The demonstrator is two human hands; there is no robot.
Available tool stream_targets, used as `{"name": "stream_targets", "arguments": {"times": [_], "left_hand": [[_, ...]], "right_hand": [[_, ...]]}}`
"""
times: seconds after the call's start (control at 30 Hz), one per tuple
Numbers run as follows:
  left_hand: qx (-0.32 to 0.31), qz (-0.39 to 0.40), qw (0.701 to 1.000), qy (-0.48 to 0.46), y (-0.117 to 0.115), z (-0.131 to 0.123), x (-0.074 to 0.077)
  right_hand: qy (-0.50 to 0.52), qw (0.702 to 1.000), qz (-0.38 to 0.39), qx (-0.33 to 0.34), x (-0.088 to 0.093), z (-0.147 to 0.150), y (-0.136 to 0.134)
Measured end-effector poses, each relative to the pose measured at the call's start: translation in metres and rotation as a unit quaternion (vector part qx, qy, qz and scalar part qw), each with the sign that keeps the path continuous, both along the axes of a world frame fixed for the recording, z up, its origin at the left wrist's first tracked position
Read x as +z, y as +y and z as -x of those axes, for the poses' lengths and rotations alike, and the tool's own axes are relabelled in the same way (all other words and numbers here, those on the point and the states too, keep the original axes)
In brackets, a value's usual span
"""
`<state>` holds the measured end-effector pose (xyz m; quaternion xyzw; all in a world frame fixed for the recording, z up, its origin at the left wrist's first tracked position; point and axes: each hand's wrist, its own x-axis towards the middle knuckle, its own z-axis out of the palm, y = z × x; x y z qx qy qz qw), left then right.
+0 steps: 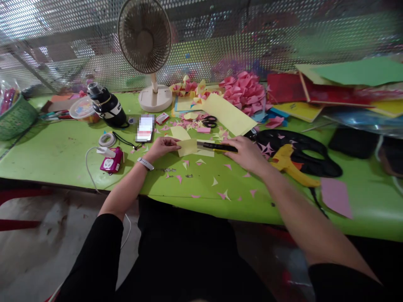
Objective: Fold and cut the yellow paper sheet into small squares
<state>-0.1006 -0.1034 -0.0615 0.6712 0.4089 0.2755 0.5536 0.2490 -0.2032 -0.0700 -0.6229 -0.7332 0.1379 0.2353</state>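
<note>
My left hand point(163, 147), with a white band on its wrist, pinches a small pale yellow paper piece point(188, 147) by its left edge. My right hand point(245, 152) is wrapped round a black utility knife point(220, 147). The knife's blade points left and meets the right edge of that paper. Just beneath lies another yellow paper piece point(206, 152), partly hidden by the knife. Beyond my left hand is a further yellow sheet point(180, 133). Black-handled scissors point(210, 121) rest among pink and yellow scraps behind the knife.
A fan point(155, 98), black bottle point(108, 107) and phone point(145, 128) stand or lie at the back left. A pink power adapter point(111, 161) with a white cable sits left. Behind are pink paper petals point(244, 94); a yellow glue gun point(292, 167) lies right.
</note>
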Motion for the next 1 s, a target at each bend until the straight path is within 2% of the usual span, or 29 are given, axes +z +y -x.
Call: {"name": "stream_targets", "arguments": {"times": [0.1, 0.17, 0.23, 0.27, 0.33, 0.43, 0.53, 0.7, 0.87, 1.0], "left_hand": [[0.014, -0.043, 0.997, 0.058, -0.006, -0.002, 0.005], [0.044, -0.13, 0.983, 0.124, -0.01, -0.004, 0.011], [0.052, -0.234, 0.95, 0.203, -0.012, -0.005, 0.017], [0.033, -0.274, 0.93, 0.242, -0.012, -0.006, 0.02], [-0.053, -0.315, 0.895, 0.312, -0.009, -0.005, 0.024], [-0.195, -0.314, 0.849, 0.378, -0.002, -0.002, 0.023], [-0.256, -0.311, 0.82, 0.406, 0.001, 0.002, 0.017], [-0.25, -0.333, 0.807, 0.419, -0.002, 0.004, 0.009], [-0.25, -0.34, 0.809, 0.409, 0.0, 0.005, 0.007], [-0.247, -0.343, 0.808, 0.41, 0.001, 0.004, 0.007]], "right_hand": [[0.007, 1.0, 0.016, 0.017, -0.002, 0.001, 0.0], [0.006, 0.999, 0.022, 0.025, -0.002, -0.001, 0.001], [0.003, 0.999, 0.028, 0.031, -0.003, -0.003, 0.002], [0.003, 0.999, 0.032, 0.034, -0.003, -0.005, 0.003], [0.008, 0.998, 0.042, 0.038, -0.004, -0.007, 0.005], [0.018, 0.998, 0.046, 0.049, -0.006, -0.008, 0.004], [0.024, 0.997, 0.042, 0.06, -0.009, -0.007, 0.003], [0.049, 0.994, 0.069, 0.073, -0.014, 0.002, 0.005], [0.032, 0.995, 0.057, 0.074, -0.015, 0.011, 0.008], [0.029, 0.994, 0.062, 0.081, -0.016, 0.008, 0.0]]}}
